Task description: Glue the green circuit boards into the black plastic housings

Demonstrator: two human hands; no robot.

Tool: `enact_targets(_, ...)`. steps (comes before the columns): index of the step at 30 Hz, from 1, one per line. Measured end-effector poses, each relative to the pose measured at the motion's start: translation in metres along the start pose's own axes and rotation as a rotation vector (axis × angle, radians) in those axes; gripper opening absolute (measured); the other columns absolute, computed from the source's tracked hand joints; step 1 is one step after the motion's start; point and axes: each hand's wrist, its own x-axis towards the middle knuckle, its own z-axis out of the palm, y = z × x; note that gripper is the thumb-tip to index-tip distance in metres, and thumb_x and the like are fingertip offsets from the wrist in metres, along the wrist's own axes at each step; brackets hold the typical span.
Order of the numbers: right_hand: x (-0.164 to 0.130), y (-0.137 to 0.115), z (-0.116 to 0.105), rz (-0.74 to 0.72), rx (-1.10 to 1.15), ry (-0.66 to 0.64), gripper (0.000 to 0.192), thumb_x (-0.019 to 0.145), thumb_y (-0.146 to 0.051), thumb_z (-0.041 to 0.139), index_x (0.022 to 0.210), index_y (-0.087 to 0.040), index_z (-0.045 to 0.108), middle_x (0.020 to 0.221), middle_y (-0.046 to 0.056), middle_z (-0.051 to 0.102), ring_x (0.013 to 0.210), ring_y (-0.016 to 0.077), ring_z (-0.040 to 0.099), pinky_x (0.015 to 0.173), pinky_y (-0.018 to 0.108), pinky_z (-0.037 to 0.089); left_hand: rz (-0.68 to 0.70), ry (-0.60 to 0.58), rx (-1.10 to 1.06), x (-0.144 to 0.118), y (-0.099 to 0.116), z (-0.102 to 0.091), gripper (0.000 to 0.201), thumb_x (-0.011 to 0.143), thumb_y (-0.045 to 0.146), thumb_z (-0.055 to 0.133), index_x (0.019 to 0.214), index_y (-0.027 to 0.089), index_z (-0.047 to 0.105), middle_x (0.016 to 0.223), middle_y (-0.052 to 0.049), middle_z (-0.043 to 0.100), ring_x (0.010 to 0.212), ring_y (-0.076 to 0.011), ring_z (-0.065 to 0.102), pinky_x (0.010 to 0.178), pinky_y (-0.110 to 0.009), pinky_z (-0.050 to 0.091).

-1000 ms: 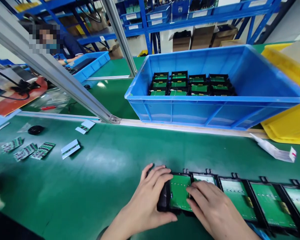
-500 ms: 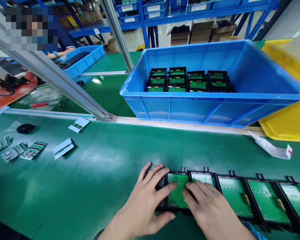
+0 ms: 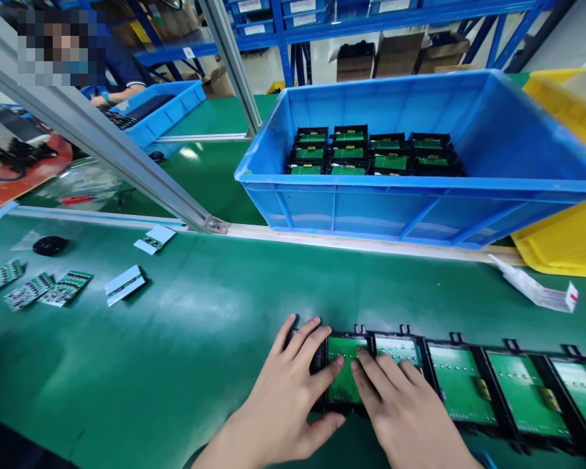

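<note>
At lower centre of the frame, a green board (image 3: 344,378) is pressed into the leftmost black housing (image 3: 317,361) by flattened fingers of left hand (image 3: 288,397) and right hand (image 3: 400,410) — four boarded housings (image 3: 498,394) lie rightward on the counter (image 3: 176,365), seating seemingly unfinished.

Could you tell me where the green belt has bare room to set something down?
The widest bare stretch lies between the small boards at far left and the left hand, below the white rail. It is crowded along the row of black modules under both hands, right hand included.
</note>
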Motion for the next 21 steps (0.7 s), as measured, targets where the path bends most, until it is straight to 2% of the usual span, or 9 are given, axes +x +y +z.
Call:
enact_targets(4,-0.004,0.003,0.0,-0.061,-0.014,-0.023,0.043,0.071,-0.012,0.042,0.099,-0.005,0.075,0.103,0.017,0.072,0.085,0.0285,0.056,0.062,0.038,0.049,0.014,-0.064,0.069,-0.002,0.003,-0.001,0.054,0.082,0.042,0.062,0.131,0.019,0.056,0.142,-0.02,0.042,0.139,-0.0418,0.028,0.109,-0.07,0.021)
enact_targets(8,-0.004,0.003,0.003,-0.109,-0.037,-0.037,0.044,0.069,-0.012,0.044,0.099,-0.006,0.075,0.103,0.017,0.072,0.084,0.0285,0.055,0.063,0.039,0.048,0.016,-0.095,0.112,-0.004,0.007,-0.001,0.058,0.084,0.038,0.061,0.136,0.018,0.05,0.147,-0.022,0.035,0.142,-0.0424,0.021,0.11,-0.069,0.017)
enact_targets(15,0.003,-0.004,0.004,-0.162,-0.058,-0.137,0.024,0.058,-0.014,0.058,0.073,-0.016,0.077,0.089,0.017,0.072,0.094,0.032,0.054,0.076,0.044,0.049,0.012,-0.093,0.115,-0.004,0.01,0.001,0.055,0.084,0.034,0.059,0.135,0.015,0.051,0.146,-0.024,0.038,0.143,-0.0406,0.02,0.112,-0.069,0.01)
enact_targets(21,0.005,-0.005,0.003,-0.185,-0.082,-0.192,0.012,0.049,-0.013,0.065,0.056,-0.018,0.073,0.072,0.016,0.067,0.08,0.0306,0.053,0.072,0.046,0.048,-0.033,-0.065,0.063,0.0,0.017,-0.004,0.051,0.088,0.046,0.057,0.129,0.017,0.058,0.14,-0.022,0.045,0.14,-0.0414,0.026,0.111,-0.072,0.004)
